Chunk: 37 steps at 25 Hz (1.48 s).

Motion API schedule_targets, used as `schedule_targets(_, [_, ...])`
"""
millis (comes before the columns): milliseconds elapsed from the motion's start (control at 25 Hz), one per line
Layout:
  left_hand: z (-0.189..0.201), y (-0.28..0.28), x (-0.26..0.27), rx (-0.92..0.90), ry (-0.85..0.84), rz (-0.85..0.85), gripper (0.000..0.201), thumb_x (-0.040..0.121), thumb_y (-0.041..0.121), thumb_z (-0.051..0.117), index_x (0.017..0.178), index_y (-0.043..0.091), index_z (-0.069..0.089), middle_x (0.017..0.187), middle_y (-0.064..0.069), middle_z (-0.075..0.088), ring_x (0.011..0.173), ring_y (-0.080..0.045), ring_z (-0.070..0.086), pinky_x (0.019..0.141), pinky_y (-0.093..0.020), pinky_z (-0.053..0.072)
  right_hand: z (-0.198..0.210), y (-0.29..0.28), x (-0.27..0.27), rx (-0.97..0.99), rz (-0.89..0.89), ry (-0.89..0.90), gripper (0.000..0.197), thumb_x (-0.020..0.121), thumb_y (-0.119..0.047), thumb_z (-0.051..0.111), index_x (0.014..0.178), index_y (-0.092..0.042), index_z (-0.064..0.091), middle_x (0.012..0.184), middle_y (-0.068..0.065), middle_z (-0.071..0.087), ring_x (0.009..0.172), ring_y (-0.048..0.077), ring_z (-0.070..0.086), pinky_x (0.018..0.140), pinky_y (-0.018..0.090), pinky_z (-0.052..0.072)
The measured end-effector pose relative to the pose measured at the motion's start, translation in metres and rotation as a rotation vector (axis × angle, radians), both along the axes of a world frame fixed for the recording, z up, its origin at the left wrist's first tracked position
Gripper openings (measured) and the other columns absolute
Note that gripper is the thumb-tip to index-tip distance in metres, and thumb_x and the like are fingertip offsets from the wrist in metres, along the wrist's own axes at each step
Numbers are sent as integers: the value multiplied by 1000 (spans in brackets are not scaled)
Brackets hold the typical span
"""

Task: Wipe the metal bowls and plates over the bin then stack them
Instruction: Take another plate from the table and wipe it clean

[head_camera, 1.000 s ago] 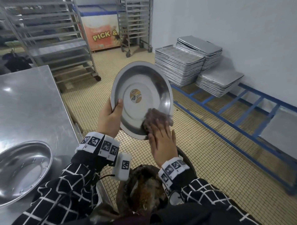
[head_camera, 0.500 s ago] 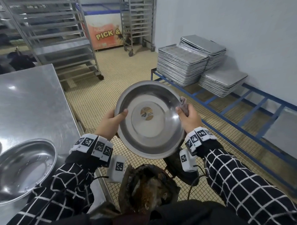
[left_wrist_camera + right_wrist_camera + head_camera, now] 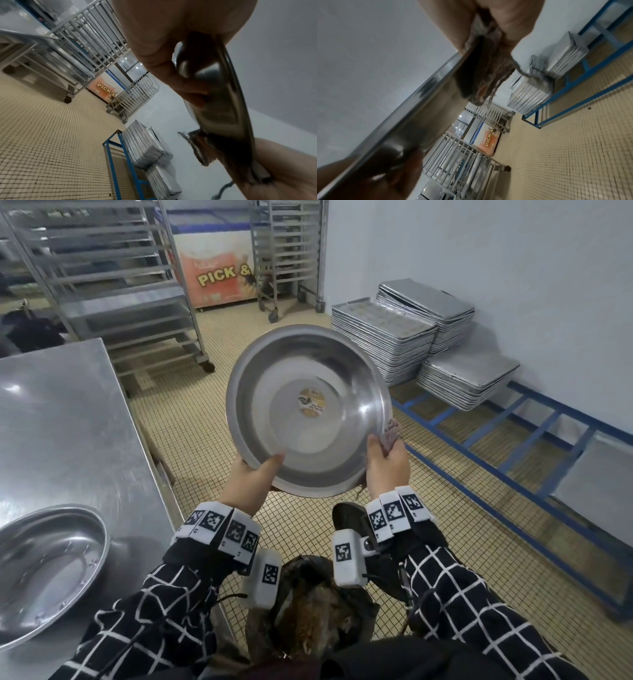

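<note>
I hold a round metal bowl (image 3: 308,409) tilted toward me, with a round sticker at its centre. My left hand (image 3: 251,475) grips its lower left rim, thumb inside, fingers behind (image 3: 180,82). My right hand (image 3: 385,460) pinches the lower right rim together with a brown rag (image 3: 392,430), which lies folded against the bowl's outside (image 3: 481,79). The bowl's edge (image 3: 238,94) shows in the left wrist view. The black bin (image 3: 315,607) with brown waste stands below my wrists. A second metal bowl (image 3: 41,570) lies on the steel table (image 3: 68,422) at the left.
Stacks of metal trays (image 3: 383,347) sit on a low blue frame (image 3: 513,474) along the right wall. Wheeled tray racks (image 3: 113,282) and an orange chest freezer (image 3: 219,275) stand at the back. The floor is small beige tiles.
The rag hand left the bowl's inside and took the right rim. The bowl has since risen and tipped more upright, and both hands have slid toward its lower edge.
</note>
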<state>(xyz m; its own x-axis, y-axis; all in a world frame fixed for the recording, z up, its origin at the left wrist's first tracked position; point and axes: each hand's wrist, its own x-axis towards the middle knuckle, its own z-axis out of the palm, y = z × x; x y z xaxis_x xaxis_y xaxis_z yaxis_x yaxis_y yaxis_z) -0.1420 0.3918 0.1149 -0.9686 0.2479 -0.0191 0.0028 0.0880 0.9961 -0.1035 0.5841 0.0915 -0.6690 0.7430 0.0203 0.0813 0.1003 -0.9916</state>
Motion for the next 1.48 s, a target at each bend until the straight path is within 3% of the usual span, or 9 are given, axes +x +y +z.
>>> schedule_targets(200, [3, -10, -14, 5, -42, 124, 15, 97, 13, 47, 112, 14, 50, 95, -5, 62, 79, -14, 61, 51, -17, 51, -2, -5, 8, 127, 159, -169, 29, 99, -34, 42, 113, -12, 53, 96, -6, 60, 86, 5, 60, 57, 8, 37])
schedule_targets(400, [4, -13, -17, -95, 5, 113, 13, 99, 19, 46, 107, 11, 53, 81, -1, 59, 73, -19, 59, 53, -19, 46, -3, -32, 11, 373, 328, -92, 28, 96, -36, 47, 114, -17, 55, 123, -3, 51, 105, 6, 56, 87, 21, 51])
schedule_targets(640, [21, -14, -13, -7, 16, 35, 13, 100, 27, 44, 97, 23, 55, 83, 5, 61, 73, -6, 60, 52, -10, 47, -30, -65, 17, 994, 801, -221, 65, 96, -58, 10, 142, -22, 39, 149, -4, 36, 138, 15, 30, 110, 38, 26])
schedule_targets(840, [21, -18, -21, 18, -45, -10, 22, 99, 28, 46, 112, 13, 56, 92, -7, 66, 85, -31, 65, 71, -38, 55, -29, -5, -5, 1310, 634, -563, 89, 84, -61, -17, 150, -15, 21, 158, 3, 19, 147, 18, 9, 118, 35, 0])
schedule_targets(920, [21, -15, -20, 27, -38, 6, 27, 99, 31, 46, 116, 13, 54, 96, -6, 66, 88, -29, 65, 75, -39, 54, -29, -4, -9, 1289, 562, -587, 85, 84, -54, -14, 150, -15, 22, 158, 3, 20, 147, 19, 7, 119, 37, -1])
schedule_targets(1160, [27, -12, -23, 143, 2, 146, 9, 100, 30, 44, 105, 28, 52, 98, 7, 62, 93, -13, 61, 82, -29, 50, -40, -67, 21, 1049, 566, -179, 53, 100, -39, 14, 132, -17, 49, 137, -1, 51, 136, 17, 35, 118, 41, 19])
schedule_targets(1360, [21, -14, -24, 108, -22, 106, 17, 99, 33, 46, 105, 22, 57, 99, -6, 68, 91, -28, 67, 79, -42, 55, -44, -13, 10, 923, 388, -316, 56, 99, -43, 10, 148, -21, 26, 157, 2, 20, 145, 20, 14, 116, 47, 23])
schedule_targets(1400, [20, -16, -24, 114, -60, 101, 16, 99, 33, 47, 103, 22, 56, 98, -8, 68, 88, -29, 67, 76, -45, 56, -41, -2, 7, 808, 372, -299, 55, 100, -45, 13, 150, -23, 17, 157, 6, 20, 142, 21, 25, 110, 44, 35])
schedule_targets(1480, [15, -21, -25, 120, -142, 96, 14, 98, 33, 48, 101, 21, 55, 92, -10, 67, 78, -29, 68, 67, -44, 57, -27, 10, 3, 499, 295, -216, 54, 100, -49, 21, 147, -24, 27, 124, 11, 56, 102, 18, 64, 75, 33, 58])
